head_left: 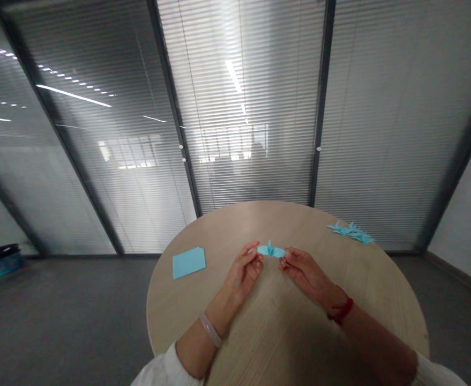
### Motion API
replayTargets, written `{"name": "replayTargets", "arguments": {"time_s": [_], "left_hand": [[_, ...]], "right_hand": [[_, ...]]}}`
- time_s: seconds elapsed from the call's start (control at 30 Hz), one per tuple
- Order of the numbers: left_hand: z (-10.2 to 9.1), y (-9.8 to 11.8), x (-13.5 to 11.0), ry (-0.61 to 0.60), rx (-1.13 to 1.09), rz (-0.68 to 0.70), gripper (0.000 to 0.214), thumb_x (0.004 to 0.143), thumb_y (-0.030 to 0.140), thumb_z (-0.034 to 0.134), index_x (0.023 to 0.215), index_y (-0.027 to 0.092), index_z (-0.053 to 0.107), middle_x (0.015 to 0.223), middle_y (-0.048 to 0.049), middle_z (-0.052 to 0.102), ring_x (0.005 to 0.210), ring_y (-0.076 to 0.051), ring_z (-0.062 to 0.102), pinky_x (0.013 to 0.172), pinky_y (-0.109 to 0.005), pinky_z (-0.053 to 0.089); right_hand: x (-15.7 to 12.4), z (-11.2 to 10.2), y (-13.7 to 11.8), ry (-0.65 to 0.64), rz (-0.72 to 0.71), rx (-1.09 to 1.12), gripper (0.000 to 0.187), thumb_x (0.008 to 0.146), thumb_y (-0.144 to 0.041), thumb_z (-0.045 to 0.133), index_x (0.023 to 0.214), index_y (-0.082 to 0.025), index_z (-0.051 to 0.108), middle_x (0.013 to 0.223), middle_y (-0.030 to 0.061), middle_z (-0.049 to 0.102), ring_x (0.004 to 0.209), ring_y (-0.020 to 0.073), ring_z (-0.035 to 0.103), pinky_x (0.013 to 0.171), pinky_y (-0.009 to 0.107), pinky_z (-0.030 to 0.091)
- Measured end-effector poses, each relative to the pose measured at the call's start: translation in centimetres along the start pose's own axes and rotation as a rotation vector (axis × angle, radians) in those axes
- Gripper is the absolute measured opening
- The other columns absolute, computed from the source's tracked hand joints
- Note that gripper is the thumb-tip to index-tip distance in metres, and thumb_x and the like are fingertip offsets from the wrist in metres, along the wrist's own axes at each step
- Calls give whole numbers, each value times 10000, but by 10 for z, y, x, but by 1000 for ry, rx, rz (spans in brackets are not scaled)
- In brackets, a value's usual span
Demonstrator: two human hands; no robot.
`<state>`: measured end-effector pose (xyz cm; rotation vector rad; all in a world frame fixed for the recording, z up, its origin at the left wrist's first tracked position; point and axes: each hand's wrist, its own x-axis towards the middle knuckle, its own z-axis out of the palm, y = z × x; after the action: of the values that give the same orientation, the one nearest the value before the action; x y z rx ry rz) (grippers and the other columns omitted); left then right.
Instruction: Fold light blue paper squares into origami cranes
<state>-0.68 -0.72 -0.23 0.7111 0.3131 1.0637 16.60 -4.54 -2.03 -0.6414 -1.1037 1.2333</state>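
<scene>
Fingers first: the left hand's fingers (255,256) are closed down narrow, thumb against fingertip, pinching the left tip of a small light-blue paper crane (271,250). The right hand's fingers (288,261) do the same on the other tip, a tight pinch with the remaining fingers curled under. The crane sits just below the middle of the frame, stretched between the two pinches, its little peak pointing up. It looks raised a touch off the worktop (267,332), though I can't tell how clear of it.

Holding it by the two ends looks like a way to leave the folded body free and untouched in the gap, where the eyes can get at it.

Moving out: the left hand (244,272) and right hand (305,272) angle in from the bottom of the frame. There is a pale bracelet (211,329) on the left wrist, a red cord (343,310) on the right, and white sleeves at the bottom edge.

Left of the hands, flat blue paper (189,262) lies well apart from them, probably parked within reach; whether it is one sheet or several I cannot tell. Right of centre, by the far rim of the round wooden worktop, lies a cluster of folded blue pieces (351,231) that look like more cranes, seemingly set aside out of the way.

Behind it all stands a glass wall with blinds (243,107), with grey floor (66,311) either side.
</scene>
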Motion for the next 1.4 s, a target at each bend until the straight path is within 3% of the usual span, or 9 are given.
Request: {"name": "replayTargets", "arguments": {"time_s": [0.17, 0.27, 0.43, 0.57, 0.63, 0.8, 1.13, 1.3, 1.4], "left_hand": [[-1, 0, 0, 45, 98, -40, 270, 652, 103, 748, 905, 131, 658, 672, -5, 652, 617, -77, 608, 580, -145, 468], [-1, -1, -2, 110, 276, 9, 246, 705, 178, 721, 939, 139, 657, 785, -52, 696, 703, -108, 630, 647, -185, 477], [0, 0, -4, 243, 703, 356, 264, 826, 368, 596, 1016, 191, 647, 1066, -95, 658, 1011, -215, 585, 798, -313, 472], [6, 2, -7, 215, 995, 663, 295, 764, 334, 688, 1050, 267, 659, 1194, -67, 581, 1157, -237, 484, 986, -383, 367], [9, 2, -9, 189, 1068, 722, 284, 706, 286, 750, 985, 284, 695, 1185, -58, 568, 1183, -241, 453, 1051, -390, 292], [7, 0, -7, 231, 985, 680, 239, 625, 213, 805, 843, 278, 733, 1095, -51, 583, 1132, -256, 470, 1067, -407, 258], [5, 3, -4, 235, 1088, 683, 76, 728, 185, 714, 740, 250, 751, 1017, -62, 616, 1021, -232, 534, 970, -367, 345], [3, 1, -3, 196, 995, 627, 57, 681, 198, 753, 693, 254, 746, 950, -49, 626, 975, -228, 538, 969, -375, 351], [1, -1, -2, 161, 987, 590, 52, 656, 217, 775, 675, 256, 745, 933, -49, 626, 964, -231, 535, 973, -385, 346]], "right_hand": [[0, -3, 2, 1, 5, 49, 246, 707, -402, 751, 651, -186, 649, 666, 3, 578, 657, 142, 510, 668, 287, 424], [1, -4, 2, 67, 24, 56, 219, 694, -385, 761, 667, -189, 667, 681, -1, 578, 660, 139, 509, 667, 278, 430], [0, -3, 1, 189, 62, -49, 256, 652, -418, 774, 664, -184, 671, 687, 8, 584, 646, 144, 510, 646, 271, 441], [-1, 1, 0, 207, 75, -124, 296, 640, -456, 770, 666, -178, 673, 677, 20, 578, 642, 156, 517, 638, 282, 454], [-1, 4, -1, 198, 79, -129, 290, 637, -453, 772, 669, -180, 679, 670, 21, 573, 636, 156, 514, 632, 284, 456], [-2, 8, -2, 130, 63, -197, 278, 657, -459, 756, 651, -193, 675, 638, 17, 566, 630, 162, 512, 621, 283, 449], [-2, 13, -9, 30, 45, -483, 289, 680, -464, 714, 622, -183, 673, 603, -5, 599, 612, 152, 527, 617, 276, 392], [-1, 10, -12, 137, -65, -510, 344, 729, -507, 657, 612, -184, 644, 603, 7, 595, 626, 163, 538, 638, 285, 418], [-1, 8, -13, 191, -104, -489, 306, 730, -501, 667, 752, -196, 668, 692, 16, 620, 686, 175, 564, 668, 289, 448]]}}
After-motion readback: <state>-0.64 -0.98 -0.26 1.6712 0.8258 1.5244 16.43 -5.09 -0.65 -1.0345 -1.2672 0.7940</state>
